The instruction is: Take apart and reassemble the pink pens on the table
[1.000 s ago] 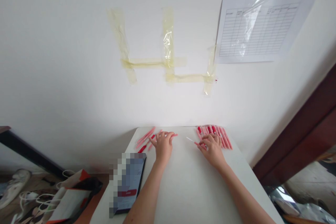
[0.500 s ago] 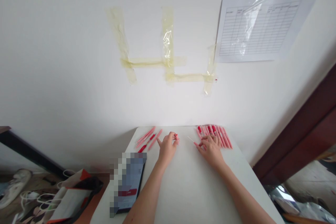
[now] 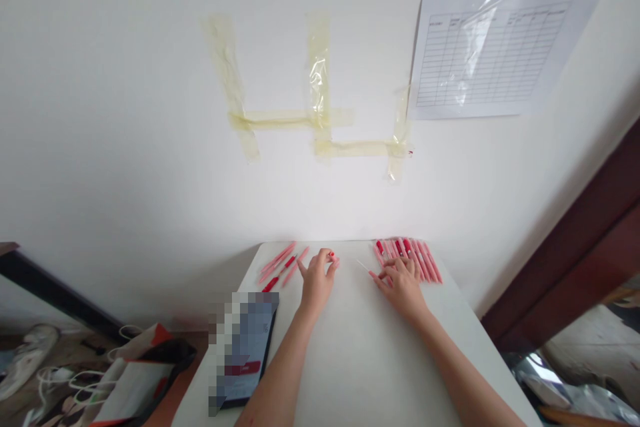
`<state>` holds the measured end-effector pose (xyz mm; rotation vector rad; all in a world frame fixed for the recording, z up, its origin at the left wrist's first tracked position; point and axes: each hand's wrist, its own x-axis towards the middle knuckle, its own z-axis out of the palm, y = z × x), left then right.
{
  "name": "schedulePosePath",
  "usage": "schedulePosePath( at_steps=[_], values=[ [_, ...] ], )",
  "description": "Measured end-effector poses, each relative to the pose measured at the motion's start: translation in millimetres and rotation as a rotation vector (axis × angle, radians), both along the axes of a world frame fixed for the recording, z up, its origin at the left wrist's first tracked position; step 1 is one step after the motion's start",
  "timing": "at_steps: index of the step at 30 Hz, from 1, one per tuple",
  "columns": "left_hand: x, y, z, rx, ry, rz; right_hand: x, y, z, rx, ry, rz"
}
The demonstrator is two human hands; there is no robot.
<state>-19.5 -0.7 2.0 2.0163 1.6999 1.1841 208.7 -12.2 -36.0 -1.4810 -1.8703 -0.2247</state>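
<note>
My left hand (image 3: 317,280) is raised over the far part of the white table (image 3: 365,360), its fingers pinched round a small pink piece with a red end (image 3: 336,261); its exact kind is too small to make out. My right hand (image 3: 403,285) rests at the near side of a row of pink and red pens (image 3: 425,260). Between its thumb and fingers is a pink pen part (image 3: 373,275), from which a thin white stem (image 3: 363,266) points toward my left hand. The right fingers cover some of the pens. A gap separates the two held pieces.
Several loose pink and red pens (image 3: 277,263) lie at the table's far left corner. A tablet (image 3: 255,347), partly pixelated, lies at the left edge beside my forearm. The wall (image 3: 150,147) rises behind the table. Bags (image 3: 135,373) stand on the floor at left.
My left hand has shifted slightly left and away from me with the pink piece. My right hand stays where it was, holding the stemmed pen part.
</note>
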Motion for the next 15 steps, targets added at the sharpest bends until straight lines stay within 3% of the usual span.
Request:
schedulePosePath(
  at_steps=[15],
  values=[
    [-0.5,4.6,-6.0,-0.015,-0.019,-0.012,0.2,0.5,-1.3,-0.037,0.014,0.003]
  ],
)
